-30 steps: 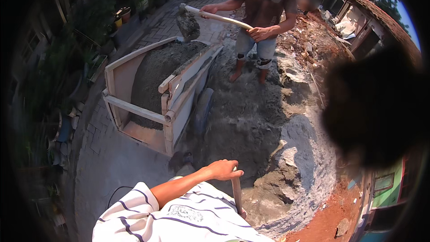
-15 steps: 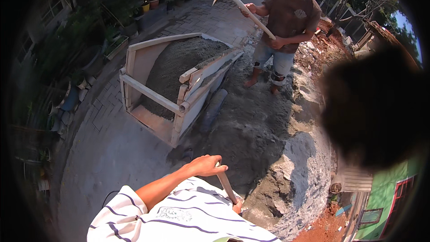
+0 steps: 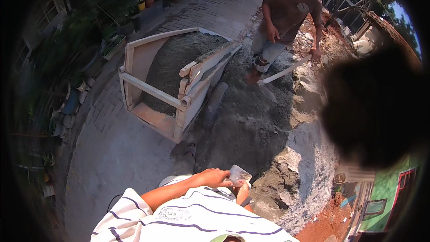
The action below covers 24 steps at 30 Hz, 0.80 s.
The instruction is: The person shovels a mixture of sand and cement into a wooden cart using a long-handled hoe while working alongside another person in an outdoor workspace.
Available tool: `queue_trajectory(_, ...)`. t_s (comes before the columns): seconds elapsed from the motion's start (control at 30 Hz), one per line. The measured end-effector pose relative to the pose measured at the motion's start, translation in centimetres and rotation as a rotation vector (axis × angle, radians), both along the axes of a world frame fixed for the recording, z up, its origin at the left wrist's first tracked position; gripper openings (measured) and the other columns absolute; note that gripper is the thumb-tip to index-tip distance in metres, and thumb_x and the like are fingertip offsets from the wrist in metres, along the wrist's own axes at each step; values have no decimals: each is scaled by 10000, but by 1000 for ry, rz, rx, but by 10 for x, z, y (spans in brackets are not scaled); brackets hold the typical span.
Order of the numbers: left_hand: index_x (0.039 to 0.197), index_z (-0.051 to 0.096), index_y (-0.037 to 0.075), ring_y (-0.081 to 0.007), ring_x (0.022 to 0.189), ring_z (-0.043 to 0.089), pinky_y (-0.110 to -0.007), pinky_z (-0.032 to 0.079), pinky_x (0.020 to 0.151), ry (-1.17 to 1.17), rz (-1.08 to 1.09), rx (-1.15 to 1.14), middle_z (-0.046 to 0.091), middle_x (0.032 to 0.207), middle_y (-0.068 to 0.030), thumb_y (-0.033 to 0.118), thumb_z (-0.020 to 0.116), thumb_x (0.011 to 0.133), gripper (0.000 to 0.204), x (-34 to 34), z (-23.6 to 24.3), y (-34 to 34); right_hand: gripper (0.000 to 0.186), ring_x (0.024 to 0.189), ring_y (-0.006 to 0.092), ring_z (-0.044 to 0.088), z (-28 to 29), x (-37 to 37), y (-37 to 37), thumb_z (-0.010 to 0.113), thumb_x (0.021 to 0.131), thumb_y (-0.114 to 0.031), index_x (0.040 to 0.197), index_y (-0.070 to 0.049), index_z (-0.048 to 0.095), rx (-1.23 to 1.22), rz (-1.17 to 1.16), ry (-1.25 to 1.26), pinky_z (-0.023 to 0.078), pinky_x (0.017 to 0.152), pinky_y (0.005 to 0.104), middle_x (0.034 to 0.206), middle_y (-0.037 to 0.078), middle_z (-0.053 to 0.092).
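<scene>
My left hand (image 3: 213, 178) is closed on the handle of a tool with a flat, pale metal blade (image 3: 240, 173). Just below that blade my right hand (image 3: 242, 187) grips the same tool close to my shirt; much of the handle is hidden by my hands and body. Dark wet mortar (image 3: 242, 139) spreads over the ground beyond. Farther off, a co-worker in a brown shirt (image 3: 291, 11) holds a hoe (image 3: 286, 70) low over the mix in one hand, the other hand hanging free.
At centre left stands an open wooden box (image 3: 154, 92) heaped with grey sand (image 3: 181, 62). A pipe-like cylinder (image 3: 216, 101) lies along its right side. Pale rubble (image 3: 309, 170) borders the mortar on the right. Potted plants (image 3: 149, 1) line the paving's left edge.
My left hand has dropped closer to my right, and the flat blade has come into sight. The co-worker has lowered the hoe from shoulder height and let go with one hand.
</scene>
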<state>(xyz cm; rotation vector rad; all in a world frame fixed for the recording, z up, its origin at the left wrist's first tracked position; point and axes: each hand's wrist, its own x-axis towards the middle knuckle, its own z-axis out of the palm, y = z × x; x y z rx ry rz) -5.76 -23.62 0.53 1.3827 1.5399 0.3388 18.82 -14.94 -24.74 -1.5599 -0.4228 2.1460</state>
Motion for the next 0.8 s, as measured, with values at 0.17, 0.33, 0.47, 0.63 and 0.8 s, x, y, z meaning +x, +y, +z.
queue_trajectory(0.17, 1293, 453, 118, -367, 922, 626, -454, 478, 775, -24, -174, 63, 661, 933, -194, 459, 534, 881, 541, 36, -30, 14, 220, 701, 202, 529, 11, -5, -1, 429, 871, -294, 834, -91, 509, -27, 13, 112, 440, 664, 314, 757, 60, 533)
queue_trajectory(0.33, 1314, 433, 132, -335, 924, 628, -419, 481, 778, -69, -263, -37, 660, 958, -159, 391, 622, 845, 568, 33, -19, 20, 181, 604, 188, 523, -14, 3, 10, 516, 835, -272, 808, -94, 495, -46, -25, 68, 455, 551, 324, 710, 41, 527)
queue_trajectory(0.47, 1230, 512, 74, -336, 948, 616, -413, 480, 818, 174, -96, 4, 653, 974, -170, 342, 623, 830, 494, 3, -42, 6, 218, 608, 163, 547, -28, 8, 26, 587, 797, -282, 831, -86, 500, 125, 4, 71, 482, 546, 292, 708, 39, 530)
queue_trajectory(0.63, 1183, 552, 50, -347, 952, 612, -420, 484, 825, 373, 84, -82, 649, 987, -187, 339, 622, 808, 479, -36, -68, -22, 299, 612, 131, 577, -68, 16, 67, 676, 748, -296, 860, -76, 507, 342, -10, 44, 517, 539, 252, 705, 37, 533)
queue_trajectory(0.8, 1101, 595, 39, -376, 993, 596, -418, 478, 837, 320, 291, -246, 643, 1015, -210, 311, 638, 797, 411, -73, -110, -75, 85, 639, 175, 543, -59, 14, 107, 580, 760, -124, 806, -70, 532, 178, 11, 165, 460, 539, 287, 757, 53, 522)
